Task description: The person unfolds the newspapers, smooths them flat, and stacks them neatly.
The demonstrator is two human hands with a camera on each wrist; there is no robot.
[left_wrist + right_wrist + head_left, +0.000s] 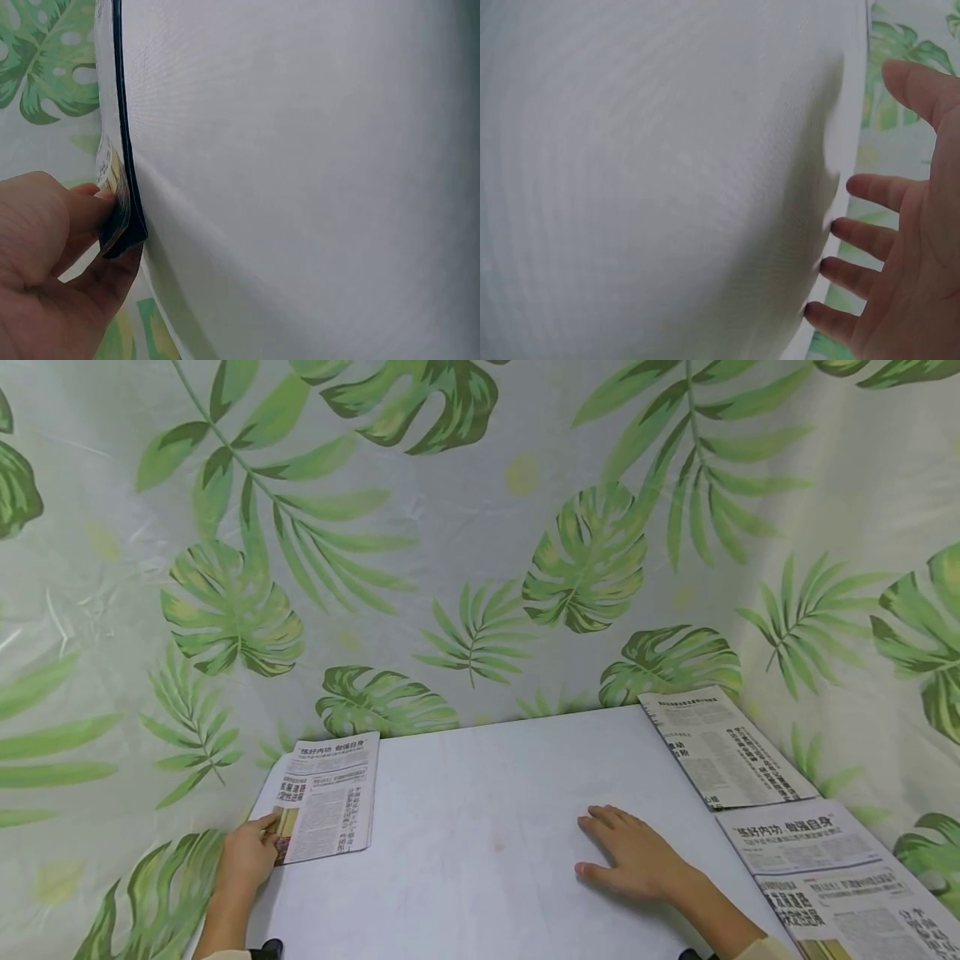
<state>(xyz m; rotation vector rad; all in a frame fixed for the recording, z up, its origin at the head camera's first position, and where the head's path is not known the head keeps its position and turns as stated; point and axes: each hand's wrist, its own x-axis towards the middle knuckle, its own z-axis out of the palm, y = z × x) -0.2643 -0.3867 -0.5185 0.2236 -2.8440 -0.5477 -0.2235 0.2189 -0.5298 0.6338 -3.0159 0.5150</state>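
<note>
My left hand pinches the lower left corner of a folded newspaper lying along the left edge of the white table. In the left wrist view the thumb and fingers of the left hand hold that newspaper's folded corner between them, and its layers show edge-on. On the right half of the table, my right hand is spread with fingers straight, holding nothing. The right wrist view shows the right hand with its fingertips right at the white surface.
Two more folded newspapers lie along the right edge: a farther newspaper and a nearer newspaper that runs out of the frame. The white table stands against a hanging sheet printed with green leaves.
</note>
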